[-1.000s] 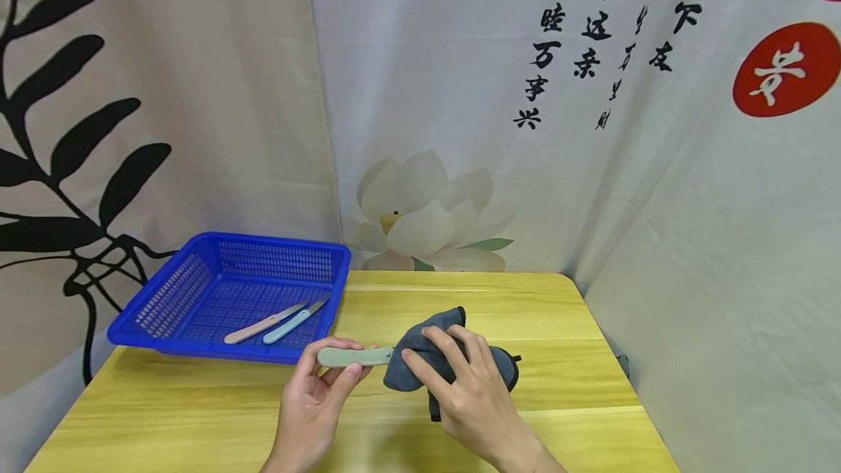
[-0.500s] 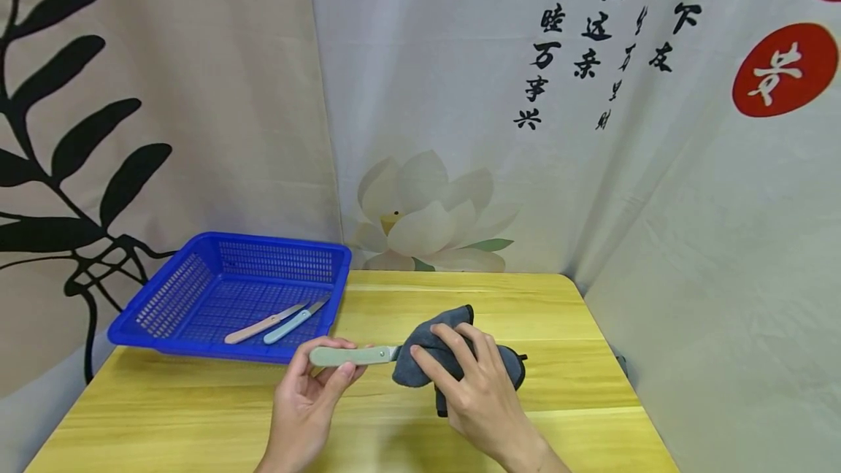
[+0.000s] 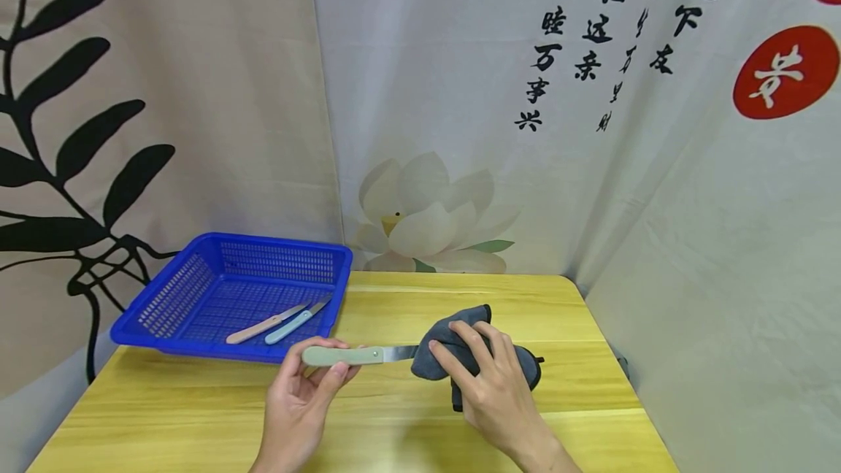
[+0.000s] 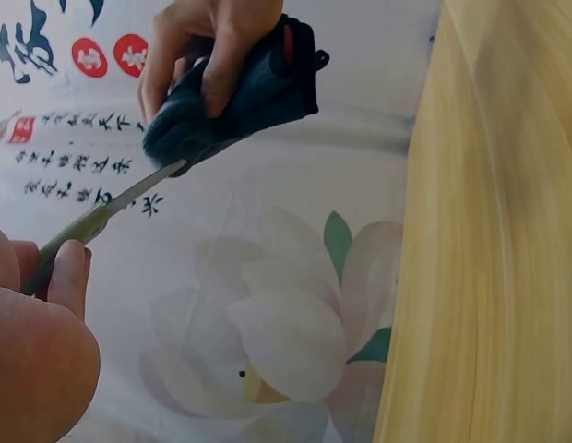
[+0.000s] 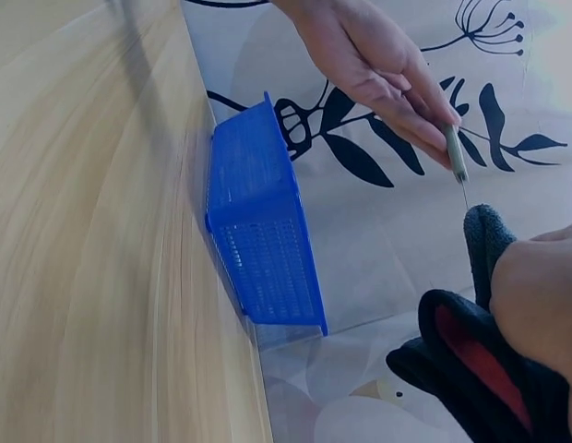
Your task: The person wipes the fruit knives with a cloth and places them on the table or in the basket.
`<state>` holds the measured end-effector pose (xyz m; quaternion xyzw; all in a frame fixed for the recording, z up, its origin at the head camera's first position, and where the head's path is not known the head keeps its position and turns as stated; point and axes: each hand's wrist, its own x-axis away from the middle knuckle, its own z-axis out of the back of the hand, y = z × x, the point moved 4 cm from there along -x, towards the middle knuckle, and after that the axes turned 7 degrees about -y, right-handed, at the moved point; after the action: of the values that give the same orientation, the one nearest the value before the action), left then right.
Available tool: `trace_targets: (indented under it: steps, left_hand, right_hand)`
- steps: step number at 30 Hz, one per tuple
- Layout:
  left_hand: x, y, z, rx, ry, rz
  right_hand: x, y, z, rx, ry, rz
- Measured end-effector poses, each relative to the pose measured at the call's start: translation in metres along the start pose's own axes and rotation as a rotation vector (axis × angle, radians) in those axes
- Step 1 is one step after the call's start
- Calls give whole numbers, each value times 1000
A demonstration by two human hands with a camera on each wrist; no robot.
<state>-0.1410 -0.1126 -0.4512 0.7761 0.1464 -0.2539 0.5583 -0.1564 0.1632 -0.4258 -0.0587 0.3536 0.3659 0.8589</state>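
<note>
On the table (image 3: 197,414), at 10 o'clock, we see the basket (image 3: 177,298) with two knives (image 3: 279,323). At 6, our right hand (image 3: 489,378) curls its fingers round the cloth (image 3: 436,356), wrapping the blade. Our left hand (image 3: 305,393) pinches the knife (image 3: 342,355) by its handle, just above the table.

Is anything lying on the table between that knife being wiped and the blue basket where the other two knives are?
Nothing visible does. The left hand holds the knife by its handle just in front of the blue basket, and only bare table lies between them. The right hand holds the grey cloth around the blade.
</note>
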Motion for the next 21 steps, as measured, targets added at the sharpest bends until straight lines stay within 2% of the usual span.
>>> trace_targets:
  steps: [3, 7, 16, 21]
  left_hand:
    - [0, 0, 2, 3, 26, 1]
    - [1, 0, 6, -10, 90, 30]
    - [0, -1, 10, -34, 225, 137]
    - [0, -4, 12, -27, 271, 213]
  right_hand:
    - [3, 5, 0, 13, -8, -11]
    - [7, 11, 1, 31, -12, -25]
    - [16, 17, 3, 11, 10, -79]
    - [15, 16, 8, -18, 68, -99]
